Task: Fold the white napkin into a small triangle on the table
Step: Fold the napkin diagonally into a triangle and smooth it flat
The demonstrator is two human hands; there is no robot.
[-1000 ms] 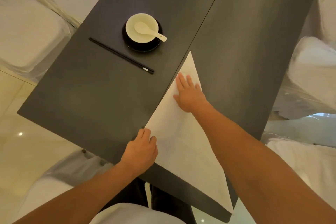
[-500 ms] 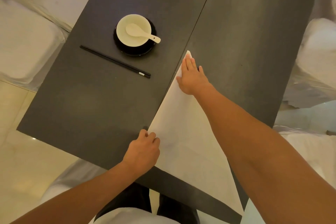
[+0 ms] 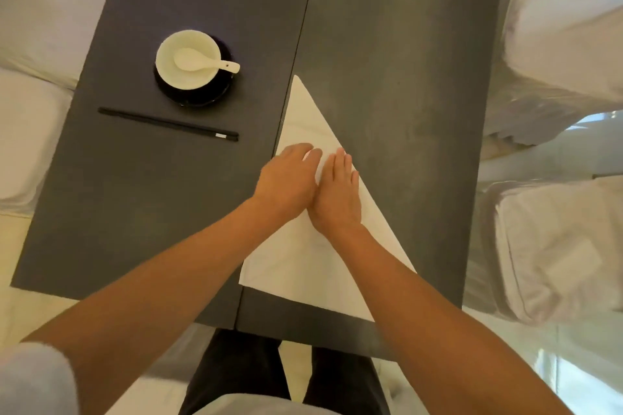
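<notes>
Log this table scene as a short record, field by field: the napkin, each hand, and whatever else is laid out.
napkin: white napkin lies as a large triangle on the table
left hand: rests on the napkin
right hand: flat on the napkin, beside the left
other: bowl with spoon on dark saucer; chopsticks

white triangular cloth napkin (image 3: 303, 266) | dark grey matte table (image 3: 151, 212) | cream round ceramic bowl (image 3: 193, 80) | cream ceramic spoon (image 3: 202, 63) | black round saucer (image 3: 199, 97) | black chopsticks (image 3: 168, 124)
</notes>
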